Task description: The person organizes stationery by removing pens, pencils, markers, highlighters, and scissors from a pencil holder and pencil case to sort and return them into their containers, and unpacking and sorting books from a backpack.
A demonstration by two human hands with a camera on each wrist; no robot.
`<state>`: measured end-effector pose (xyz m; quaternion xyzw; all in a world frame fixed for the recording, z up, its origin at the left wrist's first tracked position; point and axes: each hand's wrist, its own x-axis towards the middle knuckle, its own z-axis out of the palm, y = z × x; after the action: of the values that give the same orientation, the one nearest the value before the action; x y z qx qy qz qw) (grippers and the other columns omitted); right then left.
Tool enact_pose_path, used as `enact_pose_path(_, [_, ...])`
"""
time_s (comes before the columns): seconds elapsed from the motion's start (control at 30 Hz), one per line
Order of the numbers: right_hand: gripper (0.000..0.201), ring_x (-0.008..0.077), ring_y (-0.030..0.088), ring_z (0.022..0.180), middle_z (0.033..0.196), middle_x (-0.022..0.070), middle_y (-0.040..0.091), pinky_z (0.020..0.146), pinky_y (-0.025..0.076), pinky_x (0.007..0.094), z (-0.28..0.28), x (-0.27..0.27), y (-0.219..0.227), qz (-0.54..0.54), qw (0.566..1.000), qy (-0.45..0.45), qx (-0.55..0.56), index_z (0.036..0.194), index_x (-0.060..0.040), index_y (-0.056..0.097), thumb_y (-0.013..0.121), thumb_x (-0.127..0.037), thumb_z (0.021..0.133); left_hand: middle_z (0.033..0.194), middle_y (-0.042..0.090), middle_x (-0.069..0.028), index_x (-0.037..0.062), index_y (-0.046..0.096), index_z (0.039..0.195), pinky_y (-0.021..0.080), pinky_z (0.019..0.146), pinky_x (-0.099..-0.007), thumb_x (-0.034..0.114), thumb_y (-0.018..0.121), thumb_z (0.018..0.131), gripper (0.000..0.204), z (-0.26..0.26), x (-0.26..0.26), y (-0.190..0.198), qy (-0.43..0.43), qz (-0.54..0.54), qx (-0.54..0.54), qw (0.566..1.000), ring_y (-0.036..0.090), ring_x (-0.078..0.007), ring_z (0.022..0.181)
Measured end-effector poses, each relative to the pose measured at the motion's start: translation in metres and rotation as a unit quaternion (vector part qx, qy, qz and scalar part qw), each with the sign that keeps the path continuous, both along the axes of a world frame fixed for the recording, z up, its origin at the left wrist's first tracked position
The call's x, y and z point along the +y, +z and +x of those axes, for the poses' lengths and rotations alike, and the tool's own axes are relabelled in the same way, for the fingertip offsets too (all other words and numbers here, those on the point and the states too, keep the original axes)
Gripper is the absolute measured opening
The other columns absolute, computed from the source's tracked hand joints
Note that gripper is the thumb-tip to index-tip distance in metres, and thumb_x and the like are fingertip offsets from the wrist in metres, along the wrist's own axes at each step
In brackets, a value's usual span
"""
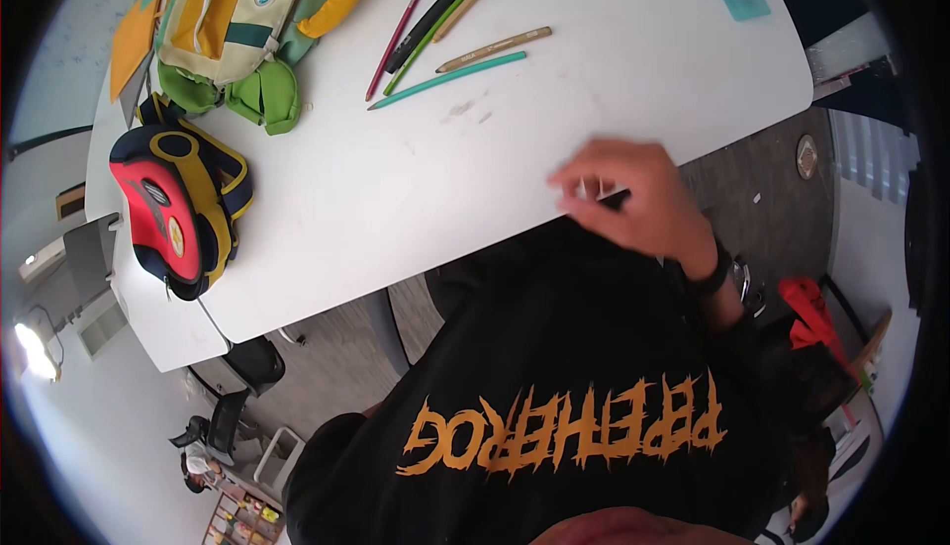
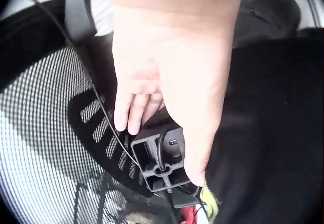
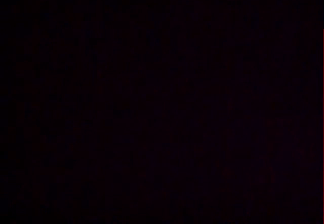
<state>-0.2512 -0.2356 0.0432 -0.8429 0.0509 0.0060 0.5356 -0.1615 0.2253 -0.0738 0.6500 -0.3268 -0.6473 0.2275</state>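
Note:
In the head view my right hand [image 1: 638,194] is over the table's near edge, fingers loosely bent and holding nothing. A dark band circles its wrist. My left hand [image 2: 172,87] shows only in the left wrist view, where it hangs downward. Between its thumb and fingers is a black plastic box [image 2: 167,155] with open compartments and a cable through it; part of the hold is hidden behind the hand. On the table, nearest the right hand, lie a teal pencil [image 1: 450,80] and a thick wooden pencil [image 1: 495,48]. The right wrist view is black.
Further along the white table [image 1: 396,189] lie a magenta pencil [image 1: 401,33], a black marker [image 1: 430,23] and a green pencil [image 1: 432,37]. A red and navy bag [image 1: 168,209] and a green-and-cream bag [image 1: 242,26] stand left. A mesh chair [image 2: 45,112] is beside the left hand.

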Motion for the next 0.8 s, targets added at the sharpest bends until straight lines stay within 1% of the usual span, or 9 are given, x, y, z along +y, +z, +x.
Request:
enact_pose_path(0.03, [0.021,0.0149,0.068,0.076,0.095,0.0065,0.075,0.068,0.054,0.0282,0.015,-0.003,0.0,-0.003,1.0,-0.002,-0.003,0.109,-0.0065,0.08,0.083,-0.009,0.088,0.117,0.074,-0.0206,-0.0053,0.058,0.139,0.057,0.096,-0.0387,0.028,0.073,0.096,0.056,0.001,-0.002,-0.001,0.0,-0.003,-0.003,1.0,0.073,-0.0223,0.11])
enact_pose_path(0.1, [0.023,0.0155,0.064,0.073,0.098,0.0051,0.074,0.066,0.052,0.0284,0.043,-0.011,-0.004,-0.137,0.98,-0.067,-0.126,0.111,-0.0072,0.078,0.083,-0.008,0.089,0.117,0.074,-0.0207,-0.0053,0.057,0.139,0.057,0.096,-0.0387,0.028,0.073,0.097,0.056,0.003,-0.004,-0.002,0.002,-0.007,-0.009,1.0,0.073,-0.0222,0.11])
enact_pose_path(0.2, [0.025,0.0157,0.062,0.073,0.102,0.0039,0.074,0.065,0.051,0.0283,0.075,-0.024,-0.016,-0.192,0.963,-0.102,-0.16,0.114,-0.0082,0.077,0.083,-0.009,0.09,0.117,0.074,-0.0207,-0.0053,0.057,0.139,0.057,0.096,-0.0387,0.028,0.073,0.097,0.056,-0.002,-0.002,-0.004,0.017,-0.01,-0.014,1.0,0.073,-0.0222,0.11])
enact_pose_path(0.27, [0.027,0.0141,0.063,0.075,0.104,0.0028,0.074,0.066,0.049,0.0271,0.086,-0.031,-0.023,-0.192,0.966,-0.094,-0.146,0.117,-0.0086,0.077,0.083,-0.011,0.09,0.117,0.074,-0.0207,-0.0053,0.057,0.139,0.057,0.096,-0.0387,0.028,0.072,0.097,0.056,-0.006,0.001,-0.007,0.028,-0.01,-0.016,0.999,0.073,-0.0222,0.11])
enact_pose_path(0.33, [0.026,0.0171,0.063,0.071,0.095,0.0027,0.072,0.064,0.053,0.0303,0.093,-0.033,-0.03,-0.193,0.956,-0.108,-0.191,0.114,-0.0113,0.078,0.084,-0.016,0.089,0.117,0.074,-0.0208,-0.0053,0.057,0.139,0.057,0.096,-0.0387,0.028,0.072,0.097,0.056,-0.013,0.005,-0.008,0.043,-0.006,-0.014,0.999,0.073,-0.0222,0.11])
enact_pose_path(0.47, [0.028,0.0152,0.061,0.071,0.097,0.0025,0.073,0.064,0.052,0.0288,0.093,-0.033,-0.029,-0.162,0.965,-0.103,-0.18,0.115,-0.0107,0.078,0.084,-0.015,0.089,0.117,0.074,-0.0208,-0.0053,0.057,0.14,0.057,0.096,-0.0387,0.027,0.072,0.097,0.056,-0.024,0.013,-0.01,0.062,0.004,-0.011,0.998,0.073,-0.0221,0.11])
enact_pose_path(0.67, [0.023,0.0138,0.058,0.066,0.094,0.0024,0.073,0.059,0.048,0.0274,0.059,-0.022,-0.015,-0.135,0.967,-0.12,-0.177,0.111,-0.0091,0.079,0.083,-0.013,0.09,0.117,0.074,-0.0209,-0.0053,0.056,0.14,0.057,0.096,-0.0387,0.027,0.072,0.098,0.056,-0.013,0.006,-0.019,0.05,0.002,-0.006,0.999,0.072,-0.0221,0.11])
enact_pose_path(0.73, [0.021,0.0134,0.057,0.062,0.092,0.0035,0.073,0.056,0.047,0.0283,0.029,-0.014,-0.011,-0.03,0.995,-0.066,-0.074,0.108,-0.0089,0.079,0.084,-0.014,0.088,0.116,0.074,-0.0209,-0.0053,0.056,0.14,0.057,0.096,-0.0387,0.027,0.071,0.098,0.056,-0.009,0.005,-0.021,0.046,0.003,-0.006,0.999,0.072,-0.0221,0.11])
enact_pose_path(0.8, [0.021,0.0118,0.06,0.062,0.091,0.0037,0.074,0.055,0.047,0.0276,-0.001,-0.005,-0.007,0.025,0.998,0.017,0.049,0.107,-0.0084,0.079,0.085,-0.015,0.088,0.116,0.074,-0.021,-0.0053,0.056,0.141,0.057,0.096,-0.0387,0.026,0.071,0.098,0.056,-0.003,0.001,-0.025,0.043,0.0,-0.007,0.999,0.072,-0.022,0.11])
